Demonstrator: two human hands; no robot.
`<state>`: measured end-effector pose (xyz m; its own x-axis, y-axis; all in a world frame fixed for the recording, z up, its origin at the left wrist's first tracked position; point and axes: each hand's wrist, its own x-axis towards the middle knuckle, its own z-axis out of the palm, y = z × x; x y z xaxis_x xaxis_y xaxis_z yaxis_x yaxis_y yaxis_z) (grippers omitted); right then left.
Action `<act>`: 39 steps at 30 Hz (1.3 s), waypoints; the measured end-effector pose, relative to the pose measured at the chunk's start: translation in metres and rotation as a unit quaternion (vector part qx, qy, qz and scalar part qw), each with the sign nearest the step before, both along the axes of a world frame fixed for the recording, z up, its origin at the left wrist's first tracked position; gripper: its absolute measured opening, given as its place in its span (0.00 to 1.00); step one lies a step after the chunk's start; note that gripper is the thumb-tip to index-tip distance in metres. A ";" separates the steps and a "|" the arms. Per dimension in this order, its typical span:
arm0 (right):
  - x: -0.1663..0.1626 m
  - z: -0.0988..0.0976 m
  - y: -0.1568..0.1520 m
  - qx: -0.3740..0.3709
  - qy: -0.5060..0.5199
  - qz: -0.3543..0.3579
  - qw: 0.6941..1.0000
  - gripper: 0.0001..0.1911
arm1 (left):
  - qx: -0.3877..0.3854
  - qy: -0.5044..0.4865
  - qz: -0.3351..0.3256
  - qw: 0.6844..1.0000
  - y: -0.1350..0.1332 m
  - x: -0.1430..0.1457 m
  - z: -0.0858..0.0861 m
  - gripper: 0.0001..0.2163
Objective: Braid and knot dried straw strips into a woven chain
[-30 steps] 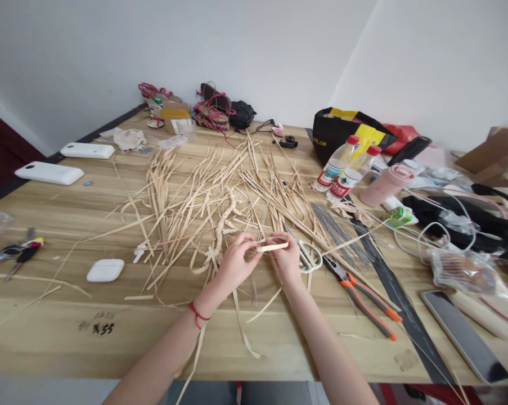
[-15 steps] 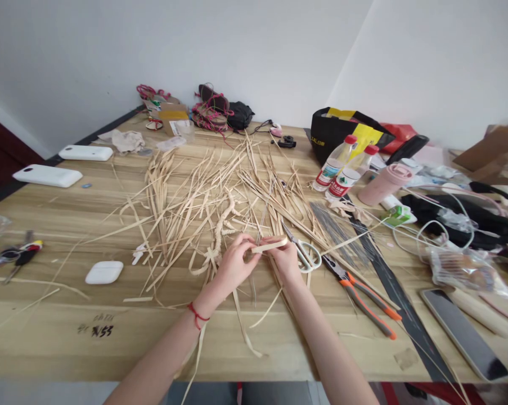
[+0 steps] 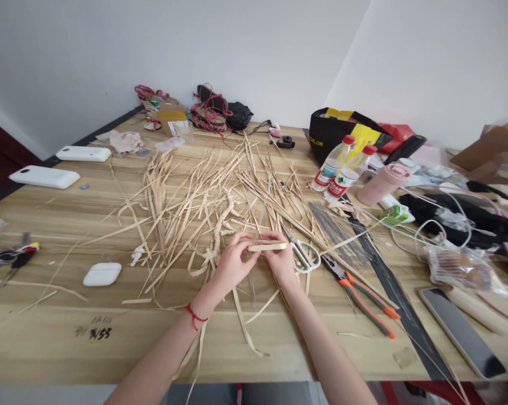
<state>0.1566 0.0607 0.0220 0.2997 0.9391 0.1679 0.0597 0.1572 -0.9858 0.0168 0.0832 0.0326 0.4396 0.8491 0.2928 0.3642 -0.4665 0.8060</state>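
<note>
Both hands meet over the near middle of the table, pinching one pale flat woven strip [image 3: 267, 246] held crosswise between them. My left hand [image 3: 235, 260], with a red cord at its wrist, has thumb and fingers closed on the strip's left end. My right hand [image 3: 280, 260] grips the right end, its fingertips partly hidden behind the strip. Just left of the hands lies a braided, knotted piece [image 3: 220, 222] of the same pale material. Loose flat strips [image 3: 186, 197] spread across the table beyond. White-handled scissors [image 3: 306, 256] lie close by my right hand.
Orange-handled pliers [image 3: 365, 298] and thin grey wires [image 3: 338, 230] lie to the right, near a phone [image 3: 462, 332]. Two bottles [image 3: 327, 174], a pink cup [image 3: 383, 183] and a black bag [image 3: 321, 135] stand farther back. A white case [image 3: 102, 274] and keys [image 3: 15, 256] are at left.
The strip between my hands has turned from slanting to nearly level. My right hand has shifted slightly left and its fingers have moved; both hands keep their hold.
</note>
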 end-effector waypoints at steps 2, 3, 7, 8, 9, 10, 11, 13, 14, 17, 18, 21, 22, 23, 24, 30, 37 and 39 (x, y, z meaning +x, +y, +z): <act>0.000 0.002 0.000 0.006 0.006 0.006 1.000 0.12 | 0.004 0.002 0.006 1.000 0.001 -0.001 0.000 0.05; -0.001 0.002 0.000 0.010 0.016 0.007 1.000 0.12 | 0.005 0.003 0.007 1.000 0.001 -0.001 0.000 0.06; -0.002 0.002 0.000 0.014 0.079 0.004 0.997 0.15 | -0.018 -0.004 0.004 1.000 0.003 0.000 -0.001 0.07; -0.002 0.001 0.000 0.016 0.099 0.003 0.995 0.16 | -0.033 -0.016 0.003 0.999 0.003 0.000 -0.001 0.07; -0.002 0.000 0.000 0.016 0.121 0.006 0.993 0.18 | -0.053 -0.032 0.002 0.998 0.004 0.000 -0.002 0.08; -0.001 -0.002 0.001 0.015 0.146 0.012 0.989 0.19 | -0.077 -0.054 0.000 0.996 0.005 0.000 -0.003 0.09; -0.001 -0.003 0.001 0.012 0.174 0.021 0.984 0.21 | -0.105 -0.080 -0.003 0.991 0.006 0.000 -0.003 0.09; 0.000 -0.006 0.002 0.000 0.228 0.045 0.973 0.24 | -0.163 -0.137 -0.009 0.977 0.008 0.000 -0.002 0.11; 0.000 -0.007 0.002 -0.011 0.249 0.060 0.967 0.25 | -0.191 -0.164 -0.013 0.968 0.009 0.000 0.000 0.12; -0.002 -0.005 0.001 -0.057 0.271 0.126 0.953 0.28 | -0.265 -0.227 -0.029 0.937 0.011 -0.001 0.006 0.14; -0.003 -0.003 0.000 -0.073 0.268 0.152 0.949 0.29 | -0.286 -0.239 -0.035 0.927 0.011 -0.001 0.008 0.14; -0.007 0.005 -0.003 -0.098 0.252 0.195 0.943 0.29 | -0.328 -0.261 -0.035 0.907 0.010 -0.002 0.011 0.13; -0.008 0.007 -0.004 -0.101 0.245 0.195 0.944 0.29 | -0.336 -0.267 -0.029 0.903 0.009 -0.002 0.012 0.13; -0.009 0.009 -0.004 -0.104 0.239 0.191 0.946 0.29 | -0.341 -0.272 -0.022 0.899 0.009 -0.002 0.011 0.13; -0.010 0.011 -0.004 -0.108 0.233 0.186 0.948 0.28 | -0.346 -0.277 -0.018 0.896 0.009 -0.002 0.011 0.13; -0.012 0.007 -0.003 -0.109 0.204 0.163 0.959 0.24 | -0.354 -0.282 -0.026 0.892 0.008 0.000 0.012 0.14; -0.015 -0.003 -0.003 -0.112 0.130 0.212 0.962 0.14 | -0.352 -0.261 -0.016 0.899 0.008 -0.004 0.011 0.12; -0.015 0.001 -0.006 -0.128 0.103 0.244 0.956 0.14 | -0.355 -0.245 -0.007 0.902 0.009 -0.007 0.010 0.13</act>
<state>0.1416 0.0549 0.0226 -0.1833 0.9779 -0.1005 -0.1587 -0.1304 -0.9787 0.0100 0.0926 0.0429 0.4171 0.8947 -0.1597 -0.1193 0.2281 0.9663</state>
